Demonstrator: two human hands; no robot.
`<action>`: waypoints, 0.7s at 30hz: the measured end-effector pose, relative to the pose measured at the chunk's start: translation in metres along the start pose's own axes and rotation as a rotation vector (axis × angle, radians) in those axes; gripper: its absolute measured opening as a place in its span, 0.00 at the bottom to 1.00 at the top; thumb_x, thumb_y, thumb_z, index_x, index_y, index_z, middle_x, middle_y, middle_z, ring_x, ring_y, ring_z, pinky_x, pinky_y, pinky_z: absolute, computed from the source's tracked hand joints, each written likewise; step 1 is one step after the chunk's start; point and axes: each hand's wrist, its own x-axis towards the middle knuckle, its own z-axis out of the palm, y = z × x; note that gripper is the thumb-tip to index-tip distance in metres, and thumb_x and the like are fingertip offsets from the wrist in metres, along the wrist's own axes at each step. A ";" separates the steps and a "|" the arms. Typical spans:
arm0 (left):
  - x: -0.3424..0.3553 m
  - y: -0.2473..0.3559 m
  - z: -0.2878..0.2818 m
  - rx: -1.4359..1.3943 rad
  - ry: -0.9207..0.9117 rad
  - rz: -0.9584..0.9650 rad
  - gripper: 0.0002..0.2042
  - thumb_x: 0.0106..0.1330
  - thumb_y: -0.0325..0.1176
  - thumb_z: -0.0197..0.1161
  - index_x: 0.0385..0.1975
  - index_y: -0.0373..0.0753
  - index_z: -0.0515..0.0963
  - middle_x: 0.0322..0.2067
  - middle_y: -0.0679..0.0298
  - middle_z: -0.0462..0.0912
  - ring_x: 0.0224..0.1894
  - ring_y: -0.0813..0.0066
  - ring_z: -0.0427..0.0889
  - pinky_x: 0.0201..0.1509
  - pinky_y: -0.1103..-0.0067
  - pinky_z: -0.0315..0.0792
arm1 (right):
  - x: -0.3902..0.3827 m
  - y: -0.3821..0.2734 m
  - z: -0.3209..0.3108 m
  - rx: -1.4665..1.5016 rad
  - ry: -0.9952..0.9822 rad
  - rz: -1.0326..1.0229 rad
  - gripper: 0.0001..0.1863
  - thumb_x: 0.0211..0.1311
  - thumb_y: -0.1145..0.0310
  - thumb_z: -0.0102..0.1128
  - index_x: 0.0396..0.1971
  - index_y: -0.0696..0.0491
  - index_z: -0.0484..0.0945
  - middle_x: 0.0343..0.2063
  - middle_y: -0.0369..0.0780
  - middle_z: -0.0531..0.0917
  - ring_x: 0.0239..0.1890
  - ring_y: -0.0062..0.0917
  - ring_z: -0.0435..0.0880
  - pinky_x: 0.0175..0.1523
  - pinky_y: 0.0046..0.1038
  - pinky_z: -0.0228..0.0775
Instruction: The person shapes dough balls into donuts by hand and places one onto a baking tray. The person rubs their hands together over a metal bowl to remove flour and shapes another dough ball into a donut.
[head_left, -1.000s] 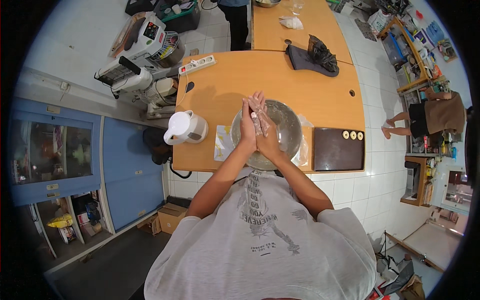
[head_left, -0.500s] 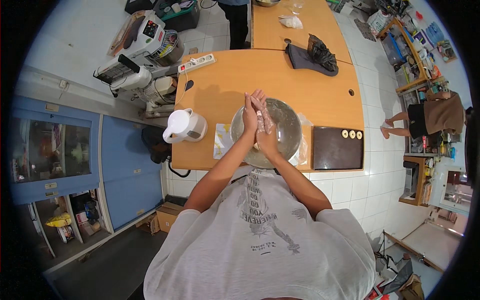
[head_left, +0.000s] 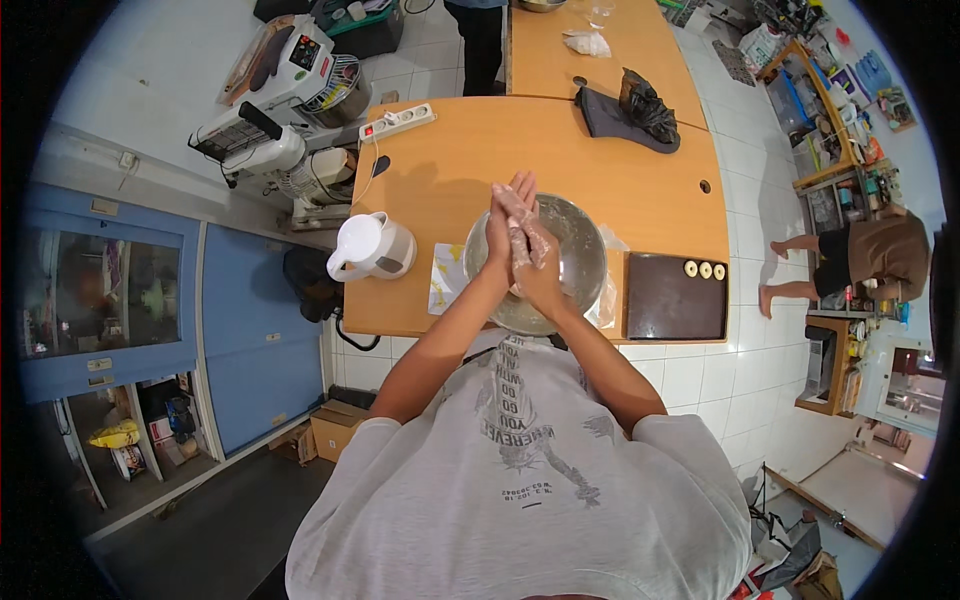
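Over a steel bowl (head_left: pixel 575 290), my left hand (head_left: pixel 496 240) and my right hand (head_left: pixel 535 255) are pressed palm to palm, fingers extended together and pointing away from me. The right hand's skin is smeared with pale, floury material. Whatever lies between the palms is mostly hidden; a small pale patch shows near their heels. Under the bowl's left side is a white sheet (head_left: pixel 444 280), with crumpled clear plastic (head_left: pixel 608 305) at its right. A dark baking tray (head_left: pixel 675 310) holding three pale dough rings (head_left: pixel 705 270) lies farther right on the wooden table (head_left: pixel 450 150).
A white kettle (head_left: pixel 372 243) stands left of the bowl. Toward the back are a power strip (head_left: pixel 398 122) and a black bag (head_left: pixel 645 105) on dark cloth. Mixers (head_left: pixel 280 150) line the left wall. Another person (head_left: pixel 870 255) is by the right shelves; dark-trousered legs (head_left: pixel 480 50) show beyond the table.
My hands shift against each other, the right fingers sliding up and leftward over the left. The person on the right has moved toward the bottom of the view, legs now farther apart.
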 end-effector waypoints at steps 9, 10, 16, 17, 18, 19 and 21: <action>-0.044 0.018 0.030 -0.100 -0.028 -0.143 0.34 0.83 0.55 0.34 0.77 0.35 0.53 0.78 0.53 0.56 0.81 0.65 0.51 0.83 0.71 0.46 | 0.012 0.013 -0.012 -0.380 0.060 -0.250 0.21 0.72 0.75 0.52 0.63 0.59 0.77 0.64 0.48 0.79 0.72 0.43 0.71 0.76 0.38 0.56; -0.037 0.023 0.022 -0.102 -0.025 -0.136 0.34 0.83 0.55 0.34 0.77 0.35 0.53 0.78 0.53 0.56 0.81 0.65 0.51 0.83 0.71 0.46 | 0.007 0.007 -0.007 -0.378 0.053 -0.254 0.21 0.72 0.75 0.52 0.63 0.59 0.77 0.64 0.48 0.79 0.72 0.43 0.71 0.76 0.38 0.56; -0.048 0.009 0.012 -0.047 -0.254 -0.060 0.33 0.83 0.55 0.33 0.77 0.37 0.55 0.76 0.58 0.61 0.78 0.65 0.57 0.81 0.70 0.50 | 0.000 0.001 -0.009 -0.217 -0.200 -0.367 0.22 0.71 0.76 0.51 0.63 0.60 0.77 0.64 0.49 0.79 0.73 0.45 0.69 0.77 0.41 0.54; -0.055 0.007 0.015 -0.026 -0.244 -0.082 0.32 0.84 0.55 0.33 0.77 0.37 0.56 0.76 0.59 0.61 0.78 0.66 0.58 0.81 0.70 0.51 | 0.006 0.004 -0.016 -0.264 -0.172 -0.275 0.22 0.71 0.76 0.52 0.63 0.59 0.77 0.64 0.50 0.78 0.73 0.45 0.69 0.77 0.42 0.54; -0.058 0.008 0.017 -0.004 -0.235 -0.103 0.32 0.84 0.55 0.33 0.77 0.38 0.56 0.75 0.59 0.62 0.77 0.66 0.60 0.80 0.70 0.52 | 0.011 0.008 -0.019 -0.310 -0.144 -0.183 0.22 0.71 0.76 0.52 0.63 0.59 0.77 0.64 0.50 0.78 0.74 0.45 0.68 0.77 0.42 0.54; -0.060 0.015 0.023 -0.003 -0.234 -0.107 0.32 0.84 0.55 0.33 0.77 0.38 0.56 0.75 0.59 0.62 0.77 0.66 0.60 0.80 0.70 0.52 | 0.011 0.010 -0.018 -0.309 -0.142 -0.180 0.22 0.71 0.76 0.52 0.63 0.59 0.77 0.64 0.50 0.78 0.74 0.45 0.68 0.77 0.42 0.54; -0.057 0.034 0.044 -0.051 0.031 -0.247 0.32 0.83 0.55 0.33 0.76 0.38 0.57 0.74 0.60 0.64 0.75 0.66 0.64 0.79 0.70 0.55 | 0.014 0.011 -0.016 -0.531 0.054 -0.249 0.22 0.70 0.76 0.53 0.62 0.59 0.77 0.64 0.50 0.78 0.73 0.46 0.69 0.77 0.40 0.56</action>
